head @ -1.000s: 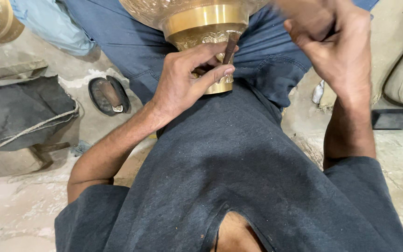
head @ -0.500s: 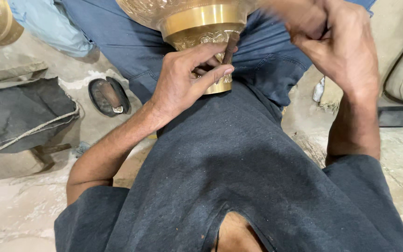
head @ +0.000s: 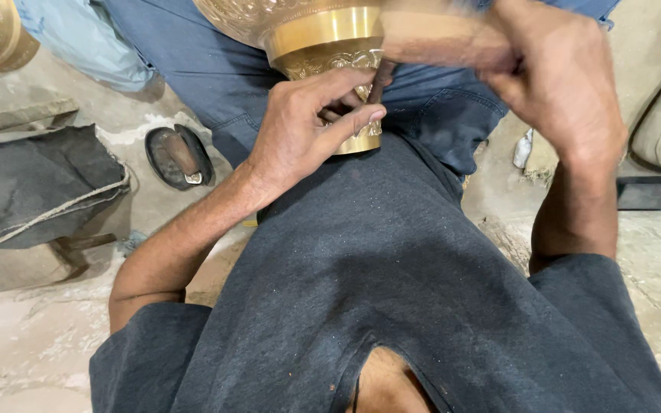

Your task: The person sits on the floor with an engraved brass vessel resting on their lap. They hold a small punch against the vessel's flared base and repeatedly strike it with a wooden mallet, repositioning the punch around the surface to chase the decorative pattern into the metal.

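Fingers (head: 346, 122) of the left hand (head: 300, 130) are pinching a dark metal punch (head: 379, 76) together, pressing its tip against the embossed band of the brass vessel (head: 323, 38) that is lying across the person's lap. Right hand (head: 552, 84) is curling shut around a blurred wooden handle (head: 430, 34) just above the punch. On the floor (head: 32, 352) to the left, a dark sandal (head: 177, 157) is resting beside a folded grey cloth (head: 32, 183).
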A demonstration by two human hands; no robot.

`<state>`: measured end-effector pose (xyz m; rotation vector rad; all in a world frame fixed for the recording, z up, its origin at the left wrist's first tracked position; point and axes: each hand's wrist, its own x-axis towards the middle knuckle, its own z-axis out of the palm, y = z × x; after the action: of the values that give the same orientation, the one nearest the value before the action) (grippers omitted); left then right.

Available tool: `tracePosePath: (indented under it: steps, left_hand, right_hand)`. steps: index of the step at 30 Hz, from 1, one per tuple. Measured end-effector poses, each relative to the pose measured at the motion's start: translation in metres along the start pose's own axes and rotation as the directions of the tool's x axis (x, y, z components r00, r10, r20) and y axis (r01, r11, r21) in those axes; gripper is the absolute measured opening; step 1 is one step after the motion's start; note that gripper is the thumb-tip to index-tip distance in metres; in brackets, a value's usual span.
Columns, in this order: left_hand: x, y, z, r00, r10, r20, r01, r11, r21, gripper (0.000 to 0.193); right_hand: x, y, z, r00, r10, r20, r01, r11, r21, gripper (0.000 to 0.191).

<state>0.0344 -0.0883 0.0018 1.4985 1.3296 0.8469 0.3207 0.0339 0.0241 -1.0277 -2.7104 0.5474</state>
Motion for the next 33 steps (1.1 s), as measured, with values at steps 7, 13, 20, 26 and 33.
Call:
tracePosePath:
  steps: [7,13,20,26,33]
  left_hand:
    - [0.002,0.000,-0.001,0.996,0.086,-0.016,-0.086,0.996,0.023,0.038]
    - [0.001,-0.001,-0.002,0.998,0.066,-0.012,-0.066,0.998,0.017,0.037]
    - [0.002,-0.005,0.000,0.998,0.062,-0.006,-0.062,0.998,0.011,0.035]
    - [0.000,-0.009,0.001,0.995,0.098,-0.006,-0.098,0.995,0.006,0.038]
    - [0.001,-0.006,-0.001,0.998,-0.050,0.041,0.051,0.999,-0.008,0.037]
  right_hand:
    - [0.011,-0.008,-0.001,0.940,0.320,0.114,-0.336,0.929,0.159,0.033]
    - [0.014,-0.011,-0.003,0.977,0.209,0.038,-0.212,0.968,0.132,0.034]
    - [0.006,-0.001,0.005,0.998,0.027,0.057,-0.029,0.999,0.037,0.040]
    - [-0.005,0.010,0.010,0.996,0.085,0.023,-0.088,0.970,0.227,0.033]
    - [-0.002,0.005,0.011,0.949,0.305,0.081,-0.314,0.881,0.354,0.031]
